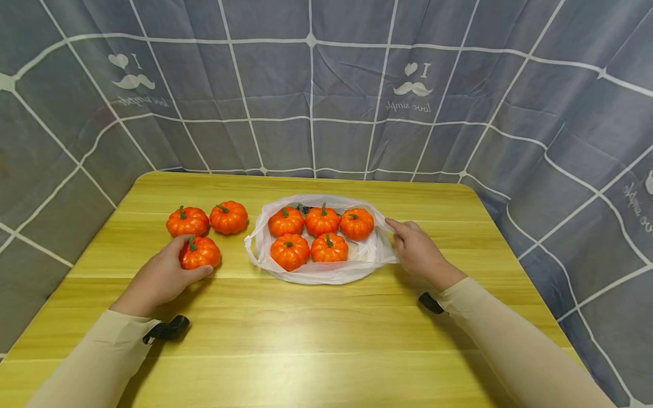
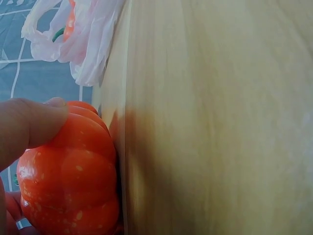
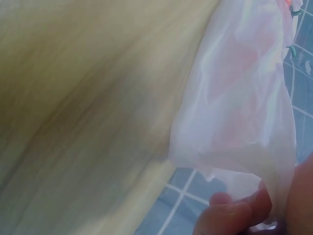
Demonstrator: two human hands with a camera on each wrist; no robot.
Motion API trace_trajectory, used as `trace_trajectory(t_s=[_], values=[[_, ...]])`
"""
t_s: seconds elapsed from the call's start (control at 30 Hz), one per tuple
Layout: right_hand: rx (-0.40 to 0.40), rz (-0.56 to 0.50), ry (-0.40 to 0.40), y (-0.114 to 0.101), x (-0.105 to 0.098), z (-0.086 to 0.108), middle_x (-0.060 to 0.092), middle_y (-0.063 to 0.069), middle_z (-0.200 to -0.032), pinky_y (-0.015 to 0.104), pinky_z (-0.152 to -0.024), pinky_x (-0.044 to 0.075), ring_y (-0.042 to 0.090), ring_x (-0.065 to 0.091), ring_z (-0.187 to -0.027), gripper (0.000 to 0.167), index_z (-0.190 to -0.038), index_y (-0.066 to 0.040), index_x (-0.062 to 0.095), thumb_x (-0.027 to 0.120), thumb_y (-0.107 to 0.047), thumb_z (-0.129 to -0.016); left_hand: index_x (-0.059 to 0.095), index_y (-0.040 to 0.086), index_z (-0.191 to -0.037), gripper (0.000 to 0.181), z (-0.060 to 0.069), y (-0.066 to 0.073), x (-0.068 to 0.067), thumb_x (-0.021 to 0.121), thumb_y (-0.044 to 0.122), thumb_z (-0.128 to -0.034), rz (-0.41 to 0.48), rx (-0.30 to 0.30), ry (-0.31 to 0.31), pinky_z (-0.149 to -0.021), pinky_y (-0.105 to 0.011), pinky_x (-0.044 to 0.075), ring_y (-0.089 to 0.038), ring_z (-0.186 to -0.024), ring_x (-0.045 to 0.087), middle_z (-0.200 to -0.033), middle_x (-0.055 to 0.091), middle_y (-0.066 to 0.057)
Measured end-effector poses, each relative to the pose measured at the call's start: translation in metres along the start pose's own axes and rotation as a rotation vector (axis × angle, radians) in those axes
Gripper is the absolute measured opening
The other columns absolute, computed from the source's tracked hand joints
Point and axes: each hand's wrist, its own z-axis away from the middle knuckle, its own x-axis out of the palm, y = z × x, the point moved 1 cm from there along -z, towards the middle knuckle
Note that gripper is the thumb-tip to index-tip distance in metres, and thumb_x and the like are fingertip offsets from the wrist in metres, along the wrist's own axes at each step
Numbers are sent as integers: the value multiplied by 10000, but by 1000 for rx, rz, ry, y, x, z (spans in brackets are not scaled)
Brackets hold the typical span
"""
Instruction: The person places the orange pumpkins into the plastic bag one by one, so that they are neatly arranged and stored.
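Observation:
My left hand point(image 1: 162, 275) grips a small orange pumpkin point(image 1: 200, 253) with a green stem, thumb on the near side and fingers on the far side. In the left wrist view, that pumpkin point(image 2: 73, 166) sits low against the tabletop, the thumb across it. A white plastic bag point(image 1: 326, 276) lies mid-table with its mouth spread wide, several pumpkins point(image 1: 329, 248) inside in two rows. My right hand point(image 1: 419, 252) pinches the bag's right edge; the right wrist view shows the thin plastic point(image 3: 234, 107) running into the fingers point(image 3: 227, 218).
Two more pumpkins, one on the left point(image 1: 187, 221) and one nearer the bag point(image 1: 229, 217), stand just beyond my left hand. The wooden table point(image 1: 306, 340) ends at a grey curtain point(image 1: 275, 79) with white grid lines. A bag handle loop point(image 1: 249, 249) sticks out leftward.

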Motion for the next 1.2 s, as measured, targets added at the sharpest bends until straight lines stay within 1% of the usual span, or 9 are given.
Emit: trace_trajectory(t_s=[0.13, 0.3, 0.43, 0.6, 0.77, 0.9, 1.07, 1.2], values=[[8, -9, 13, 0, 1, 0, 591, 268, -1383, 513, -981, 541, 376, 608, -1111, 495, -1592, -91, 470, 372, -113, -1107, 311, -72, -1560, 960, 0, 0, 0, 744, 524, -944, -6, -9, -4, -1012, -676, 484, -540, -1212, 576, -1426, 523, -384], [0, -9, 25, -1, 1, -1, 598, 275, -1371, 539, -1008, 540, 397, 614, -1153, 483, -1584, -83, 479, 382, -107, -1112, 294, -80, -1569, 984, -1, 0, 0, 747, 524, -939, -10, -15, -7, -1025, -683, 474, -549, -1225, 562, -1443, 503, -394], [-8, -12, 31, -2, -1, 0, 598, 282, -1359, 550, -1014, 537, 404, 612, -1152, 477, -1581, -73, 480, 387, -106, -1115, 292, -84, -1569, 986, -1, -1, 0, 746, 524, -939, -14, -13, -6, -1025, -682, 474, -550, -1224, 562, -1442, 503, -396], [-13, -13, 37, -3, -2, 0, 605, 280, -1331, 543, -990, 540, 386, 608, -1106, 471, -1579, -65, 481, 394, -113, -1118, 297, -85, -1567, 982, -1, -1, 1, 744, 525, -941, -17, -8, -2, -1023, -682, 475, -552, -1226, 565, -1442, 506, -397], [-12, -19, 43, -4, -3, 0, 608, 272, -1309, 518, -938, 541, 356, 593, -1035, 472, -1583, -67, 476, 398, -112, -1120, 300, -84, -1564, 977, -1, -1, 1, 742, 526, -942, -16, -8, -3, -1028, -688, 472, -555, -1231, 563, -1445, 504, -396], [-11, -25, 52, -5, -4, 0, 601, 274, -1327, 517, -936, 542, 354, 594, -1036, 472, -1585, -71, 473, 393, -117, -1122, 307, -87, -1559, 966, -1, 0, 2, 746, 513, -942, -16, -2, 4, -1024, -688, 474, -552, -1224, 566, -1440, 506, -394], [-26, -27, 70, -4, -5, 1, 599, 284, -1329, 525, -935, 542, 363, 594, -1041, 471, -1581, -55, 473, 392, -111, -1120, 336, -74, -1537, 919, 0, 1, 3, 759, 481, -939, -14, 12, 22, -990, -668, 497, -527, -1179, 589, -1400, 538, -373], [-32, -23, 73, -5, -5, 1, 592, 288, -1330, 526, -936, 540, 366, 594, -1038, 473, -1583, -47, 466, 394, -109, -1119, 330, -66, -1550, 928, 1, 0, 3, 754, 492, -940, -14, 12, 34, -1008, -685, 481, -543, -1209, 570, -1435, 514, -376]])
